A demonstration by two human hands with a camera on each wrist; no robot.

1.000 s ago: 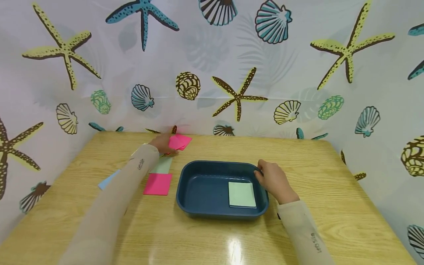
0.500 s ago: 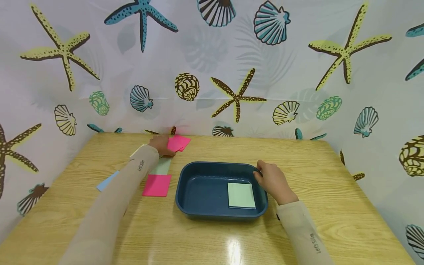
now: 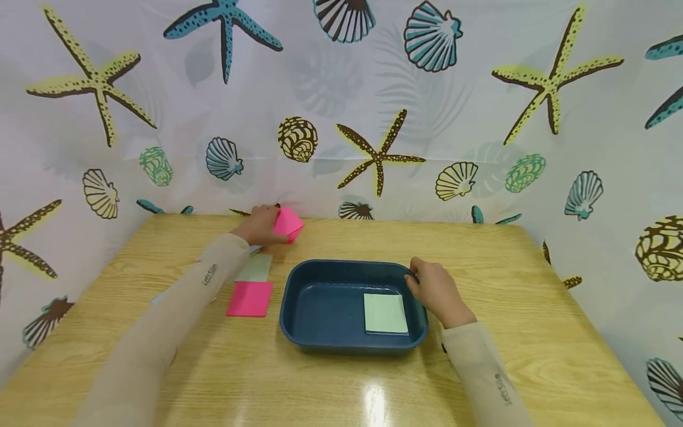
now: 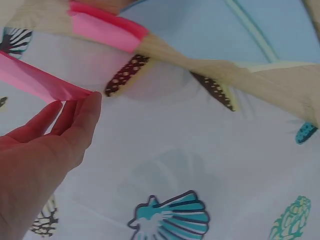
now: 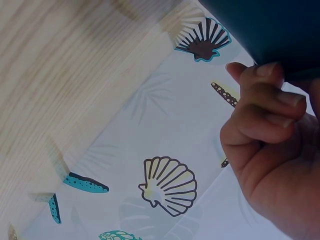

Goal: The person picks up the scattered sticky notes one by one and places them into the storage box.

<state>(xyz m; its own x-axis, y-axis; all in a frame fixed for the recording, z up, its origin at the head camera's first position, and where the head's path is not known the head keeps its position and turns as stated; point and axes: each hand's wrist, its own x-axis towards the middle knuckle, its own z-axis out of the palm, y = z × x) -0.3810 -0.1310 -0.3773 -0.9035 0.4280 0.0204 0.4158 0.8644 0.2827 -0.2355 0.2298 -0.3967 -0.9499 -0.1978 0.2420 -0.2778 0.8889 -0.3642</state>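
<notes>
My left hand (image 3: 262,226) is at the back left of the table and pinches a pink sticky note (image 4: 37,82) by its edge between thumb and fingers. The note is lifted and tilted; another pink sticky note (image 4: 106,31) lies on the tabletop beneath. At the middle stands a dark blue plastic tray (image 3: 331,350). On its right end, my right hand (image 3: 439,290) grips the rim, fingers curled over the corner, as the right wrist view shows from close by. Inside the tray, on the right, lies a pale green sticky note pad (image 3: 385,313).
Left of the tray, a pink sticky note (image 3: 249,298) lies just in front of a pale green one (image 3: 255,268). A light blue note (image 3: 160,296) is mostly hidden by my left sleeve. Behind the wooden table (image 3: 533,332) hangs a shell-patterned cloth (image 3: 331,77).
My left hand has risen slightly and tilted a pink note up off the one below. The left forearm has shifted a little left. My right hand keeps its hold on the tray.
</notes>
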